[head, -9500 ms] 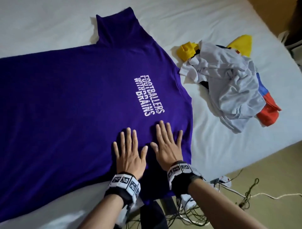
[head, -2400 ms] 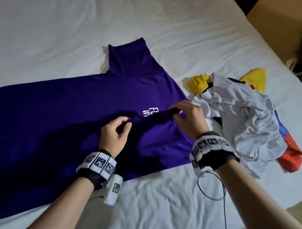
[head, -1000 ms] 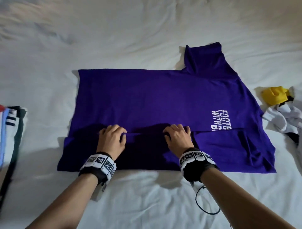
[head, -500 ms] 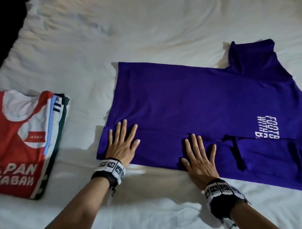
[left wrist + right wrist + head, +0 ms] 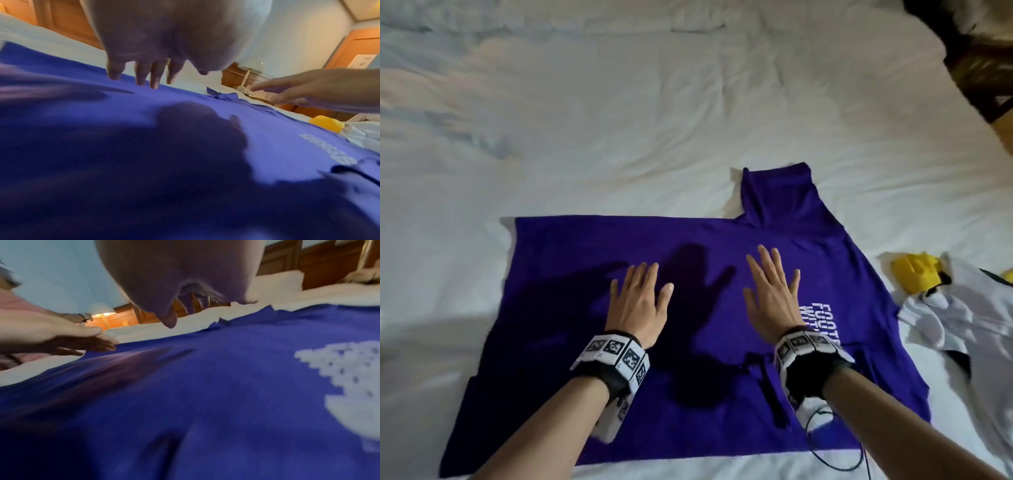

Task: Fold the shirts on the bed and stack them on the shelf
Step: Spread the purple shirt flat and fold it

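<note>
On the bed: we see a white sheet [image 5: 688,130], rumpled into soft folds, filling nearly the whole head view.
Room: wooden panelling and a pale wall show behind the bed in our wrist views; a lit lamp [image 5: 102,313] stands near the panelling.
Purple shirts: one. The purple shirt [image 5: 592,260] lies spread flat across the bed, its near edge turned over on itself, one sleeve [image 5: 777,192] pointing away from us, white lettering [image 5: 822,318] partly covered by our right wrist.
Other clothes: one loose heap [image 5: 955,308] of white and yellow cloth at the right, just beside the purple shirt; we cannot count the garments in it.
Hands: two.
Left hand [image 5: 637,305]: fingers straight and spread, holding nothing, over the middle of the shirt; our wrist view shows the fingertips [image 5: 141,81] just at the cloth.
Right hand [image 5: 770,294]: fingers straight, flat and empty, over the shirt beside the lettering; whether it touches we cannot tell.
Wristbands: two, one on each wrist, with black-and-white markers [image 5: 616,349].
</note>
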A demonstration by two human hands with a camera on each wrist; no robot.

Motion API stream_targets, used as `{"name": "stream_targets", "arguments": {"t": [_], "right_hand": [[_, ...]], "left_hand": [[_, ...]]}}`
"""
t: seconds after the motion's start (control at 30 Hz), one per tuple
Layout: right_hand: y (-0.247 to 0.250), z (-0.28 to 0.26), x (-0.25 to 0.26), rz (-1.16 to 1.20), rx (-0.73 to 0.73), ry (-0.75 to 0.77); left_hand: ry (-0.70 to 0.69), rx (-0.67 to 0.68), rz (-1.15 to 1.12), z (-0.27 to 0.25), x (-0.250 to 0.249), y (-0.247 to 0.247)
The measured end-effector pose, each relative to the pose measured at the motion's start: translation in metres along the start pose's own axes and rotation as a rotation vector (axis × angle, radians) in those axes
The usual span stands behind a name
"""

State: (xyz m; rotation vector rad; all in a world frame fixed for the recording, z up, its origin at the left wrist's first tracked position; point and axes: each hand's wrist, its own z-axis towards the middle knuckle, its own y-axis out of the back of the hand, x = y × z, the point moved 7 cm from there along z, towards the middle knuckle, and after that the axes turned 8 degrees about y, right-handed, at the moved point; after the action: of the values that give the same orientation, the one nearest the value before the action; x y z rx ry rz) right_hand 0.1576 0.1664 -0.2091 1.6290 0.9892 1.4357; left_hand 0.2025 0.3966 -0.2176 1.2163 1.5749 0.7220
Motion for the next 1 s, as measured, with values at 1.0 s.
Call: {"name": "stream_targets", "arguments": {"t": [1.0], "right_hand": [[0.139,0.16,-0.115,-0.365,-0.155,0.112]], "left_hand": [[-0.143,-0.25,-0.025,0.107,-0.12,0.022]]}}
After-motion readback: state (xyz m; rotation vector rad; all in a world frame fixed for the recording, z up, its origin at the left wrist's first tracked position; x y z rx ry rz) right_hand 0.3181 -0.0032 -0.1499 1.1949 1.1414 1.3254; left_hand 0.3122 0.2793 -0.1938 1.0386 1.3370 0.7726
